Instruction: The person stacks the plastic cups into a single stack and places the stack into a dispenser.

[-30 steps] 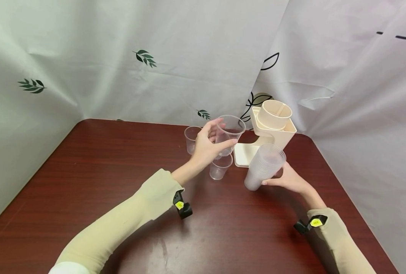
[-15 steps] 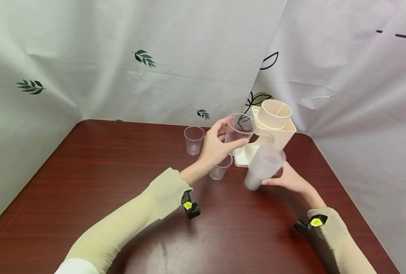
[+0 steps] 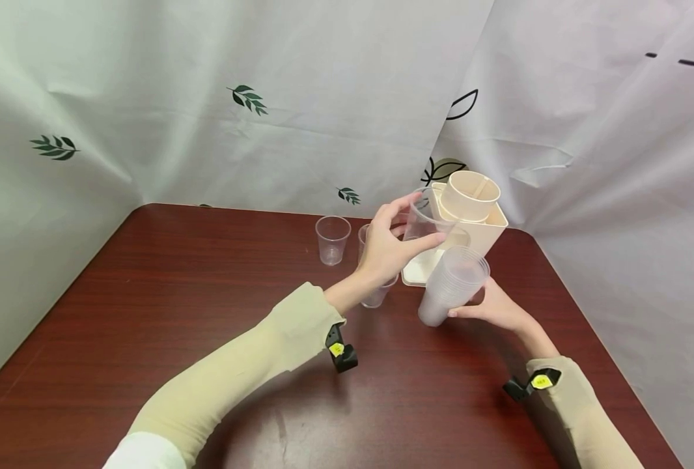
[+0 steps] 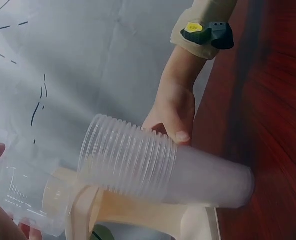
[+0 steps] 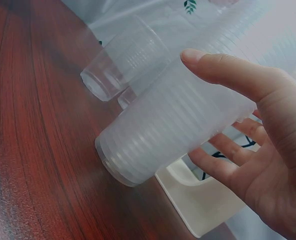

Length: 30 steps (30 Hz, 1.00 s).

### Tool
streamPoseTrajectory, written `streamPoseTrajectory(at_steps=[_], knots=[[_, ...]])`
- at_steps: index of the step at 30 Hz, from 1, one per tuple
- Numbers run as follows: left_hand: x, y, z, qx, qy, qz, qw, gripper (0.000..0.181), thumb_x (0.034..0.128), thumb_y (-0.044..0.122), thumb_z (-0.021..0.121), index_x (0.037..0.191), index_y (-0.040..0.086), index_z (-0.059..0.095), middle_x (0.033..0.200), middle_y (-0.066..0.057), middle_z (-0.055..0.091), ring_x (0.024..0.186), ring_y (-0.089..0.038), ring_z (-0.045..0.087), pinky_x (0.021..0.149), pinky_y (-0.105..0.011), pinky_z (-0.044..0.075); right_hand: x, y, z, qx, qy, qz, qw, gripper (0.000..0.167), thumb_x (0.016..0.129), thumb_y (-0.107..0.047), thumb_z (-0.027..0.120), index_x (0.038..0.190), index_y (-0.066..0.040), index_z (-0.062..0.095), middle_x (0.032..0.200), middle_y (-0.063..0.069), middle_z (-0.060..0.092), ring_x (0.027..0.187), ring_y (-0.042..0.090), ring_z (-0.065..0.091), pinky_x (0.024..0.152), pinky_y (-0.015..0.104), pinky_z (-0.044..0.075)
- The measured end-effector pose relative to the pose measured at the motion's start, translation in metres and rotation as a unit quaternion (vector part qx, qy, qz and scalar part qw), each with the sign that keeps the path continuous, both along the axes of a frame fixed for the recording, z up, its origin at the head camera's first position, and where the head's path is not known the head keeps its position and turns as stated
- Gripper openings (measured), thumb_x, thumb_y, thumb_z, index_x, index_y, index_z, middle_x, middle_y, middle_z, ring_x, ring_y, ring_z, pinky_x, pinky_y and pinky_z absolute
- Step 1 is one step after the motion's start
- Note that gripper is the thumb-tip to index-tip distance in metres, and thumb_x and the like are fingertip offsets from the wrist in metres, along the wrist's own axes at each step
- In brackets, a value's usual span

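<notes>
My left hand [image 3: 390, 246] holds a single clear plastic cup [image 3: 424, 220] by its side, raised in front of the cream-coloured stand. In the left wrist view, this cup [image 4: 30, 195] lies at the lower left, with parts of my fingers around it. My right hand [image 3: 496, 305] grips a tall stack of nested clear cups [image 3: 455, 283], thumb on one side and fingers on the other. The stack leans, its base close to the table; whether it touches is unclear. The right wrist view shows the stack [image 5: 173, 120] across the hand.
A cream stand [image 3: 482, 228] with a round open holder [image 3: 470, 195] stands at the back right. Of the cups on the table, one [image 3: 332, 241] is fully visible; another [image 3: 379, 294] and a third [image 3: 362, 240] are partly behind my left hand. A patterned cloth [image 3: 323, 98] hangs behind.
My left hand has moved right with the single cup, from above the standing cups to in front of the cream stand. My right hand and the stack have stayed put.
</notes>
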<state>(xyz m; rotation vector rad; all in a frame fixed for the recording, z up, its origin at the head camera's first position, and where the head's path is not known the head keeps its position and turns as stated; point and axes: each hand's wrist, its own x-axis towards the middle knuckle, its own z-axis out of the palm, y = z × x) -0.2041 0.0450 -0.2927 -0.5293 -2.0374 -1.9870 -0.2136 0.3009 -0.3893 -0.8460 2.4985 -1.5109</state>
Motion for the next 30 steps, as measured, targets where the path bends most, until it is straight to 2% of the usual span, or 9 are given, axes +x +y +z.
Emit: streamPoseTrajectory(at_steps=[3, 8, 18, 25, 30], knots=[[0.0, 0.005, 0.001, 0.01, -0.003, -0.007, 0.9999, 0.071, 0.0727, 0.014, 0.083, 0.137, 0.013, 0.053, 0.128, -0.011, 0.054, 0.11, -0.015, 0.054, 0.093, -0.018, 0.049, 0.0, 0.0, 0.0, 0.008, 0.004, -0.008, 0.9999, 0.074, 0.07, 0.003, 0.081, 0.133, -0.005, 0.043, 0.115, -0.013, 0.059, 0.105, 0.001, 0.056, 0.089, 0.013, 0.045], [0.001, 0.01, 0.003, -0.003, 0.003, -0.015, 0.9999, 0.07, 0.0731, 0.015, 0.083, 0.137, 0.012, 0.053, 0.127, -0.011, 0.055, 0.11, -0.015, 0.054, 0.092, -0.017, 0.049, 0.001, 0.001, 0.001, 0.018, 0.007, -0.017, 0.9997, 0.075, 0.07, 0.001, 0.082, 0.134, -0.005, 0.042, 0.116, -0.014, 0.058, 0.107, -0.001, 0.054, 0.092, 0.011, 0.041], [0.003, 0.016, 0.007, -0.013, 0.003, -0.031, 0.9994, 0.071, 0.074, 0.018, 0.082, 0.138, 0.015, 0.052, 0.127, -0.01, 0.054, 0.11, -0.013, 0.055, 0.092, -0.016, 0.049, -0.001, -0.001, 0.002, 0.014, 0.002, 0.005, 0.9999, 0.072, 0.071, 0.003, 0.08, 0.133, -0.004, 0.043, 0.116, -0.013, 0.06, 0.105, 0.001, 0.057, 0.088, 0.014, 0.048], [0.004, 0.02, 0.005, -0.007, -0.004, -0.039, 0.9992, 0.071, 0.0738, 0.018, 0.082, 0.138, 0.016, 0.052, 0.123, -0.006, 0.054, 0.105, -0.007, 0.057, 0.092, -0.016, 0.049, -0.004, -0.001, 0.001, 0.014, -0.002, 0.003, 0.9999, 0.074, 0.071, 0.003, 0.08, 0.135, -0.006, 0.043, 0.117, -0.013, 0.06, 0.107, 0.001, 0.057, 0.092, 0.013, 0.044], [0.004, 0.023, 0.004, -0.001, 0.004, -0.048, 0.9988, 0.07, 0.074, 0.015, 0.082, 0.137, 0.013, 0.052, 0.125, -0.011, 0.055, 0.106, -0.014, 0.059, 0.094, -0.018, 0.05, -0.004, -0.002, 0.001, 0.013, -0.004, 0.001, 0.9999, 0.073, 0.071, 0.002, 0.08, 0.134, -0.006, 0.044, 0.115, -0.014, 0.061, 0.106, 0.0, 0.057, 0.092, 0.012, 0.044]])
